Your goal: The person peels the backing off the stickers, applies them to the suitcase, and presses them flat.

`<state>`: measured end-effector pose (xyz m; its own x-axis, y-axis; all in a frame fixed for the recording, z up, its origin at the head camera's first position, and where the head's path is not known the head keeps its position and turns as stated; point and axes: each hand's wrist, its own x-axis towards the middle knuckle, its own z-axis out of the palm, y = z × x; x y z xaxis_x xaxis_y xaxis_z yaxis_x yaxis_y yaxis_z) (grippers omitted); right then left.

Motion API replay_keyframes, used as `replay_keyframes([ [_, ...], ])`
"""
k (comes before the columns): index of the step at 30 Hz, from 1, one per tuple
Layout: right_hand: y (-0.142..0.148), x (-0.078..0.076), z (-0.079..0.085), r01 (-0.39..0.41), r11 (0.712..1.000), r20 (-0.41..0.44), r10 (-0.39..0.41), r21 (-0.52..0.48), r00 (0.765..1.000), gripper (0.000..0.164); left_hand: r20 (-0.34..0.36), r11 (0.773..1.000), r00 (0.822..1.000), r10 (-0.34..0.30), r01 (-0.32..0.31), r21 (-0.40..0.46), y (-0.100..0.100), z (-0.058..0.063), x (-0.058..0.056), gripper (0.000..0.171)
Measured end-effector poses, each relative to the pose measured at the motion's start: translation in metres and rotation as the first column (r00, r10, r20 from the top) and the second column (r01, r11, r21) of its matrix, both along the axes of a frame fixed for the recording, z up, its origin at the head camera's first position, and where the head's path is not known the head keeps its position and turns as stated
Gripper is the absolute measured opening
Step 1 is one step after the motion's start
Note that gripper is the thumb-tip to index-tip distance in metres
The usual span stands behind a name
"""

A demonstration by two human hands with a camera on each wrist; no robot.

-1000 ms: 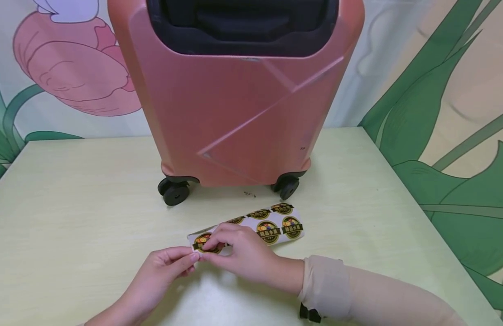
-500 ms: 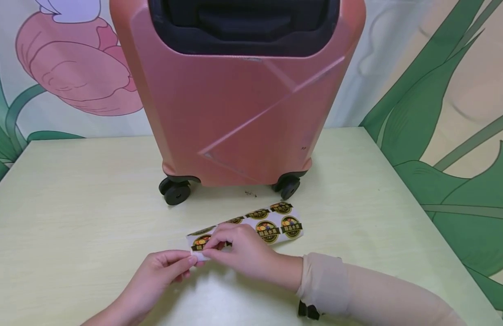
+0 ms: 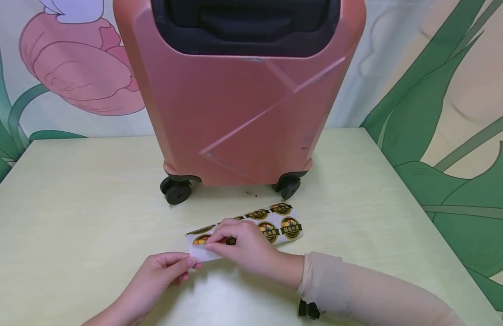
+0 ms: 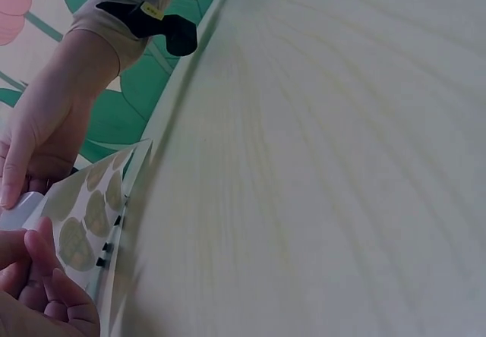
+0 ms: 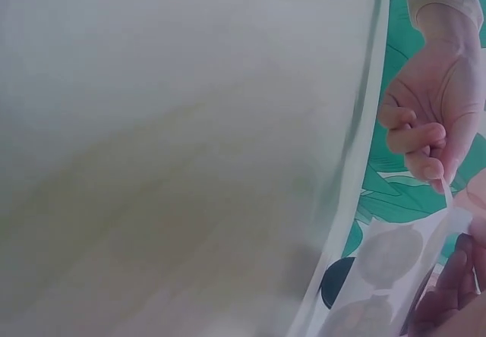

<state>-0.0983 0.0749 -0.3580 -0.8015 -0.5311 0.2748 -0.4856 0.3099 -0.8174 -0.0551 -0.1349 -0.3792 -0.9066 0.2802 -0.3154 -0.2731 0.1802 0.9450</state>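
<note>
- Head view: the left hand (image 3: 166, 267) pinches the near-left corner of the sticker sheet (image 3: 272, 224), lower middle of the frame. The right hand (image 3: 245, 246) pinches close by, apparently at the sheet's lower edge, above a pale strip (image 3: 204, 254). If this is peeling, as I'd judge, keep the left grip firm and lift slowly, low and evenly — a sharp tug could tear or curl the sticker. The sheet lies between both hands, passing under the right one, below the suitcase (image 3: 243, 117).
- Left wrist view: the sheet sits lower left, left fingers below, right fingers at the left edge by a pale flap (image 4: 23, 209); what exactly they pinch, I can't tell.
- Right wrist view: the sheet fills the bottom right; the left hand, upper right, nips its tip — right hand just beside, partly cut off.
</note>
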Motion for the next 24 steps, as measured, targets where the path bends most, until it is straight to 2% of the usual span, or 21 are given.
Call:
replay_keyframes([
  [10, 0.0025, -0.0018, 0.0012, 0.074, 0.997, 0.039, -0.074, -0.007, 0.997, 0.004, 0.037, 0.999, 0.999, 0.013, -0.011, -0.053, -0.0033, -0.0026, -0.0034, 0.033],
  [24, 0.0057, -0.0061, 0.0004, 0.111, 0.990, 0.114, -0.100, -0.087, 0.988, 0.006, 0.067, 0.997, 0.998, -0.003, 0.008, -0.071, -0.0090, -0.0019, -0.0076, 0.035],
])
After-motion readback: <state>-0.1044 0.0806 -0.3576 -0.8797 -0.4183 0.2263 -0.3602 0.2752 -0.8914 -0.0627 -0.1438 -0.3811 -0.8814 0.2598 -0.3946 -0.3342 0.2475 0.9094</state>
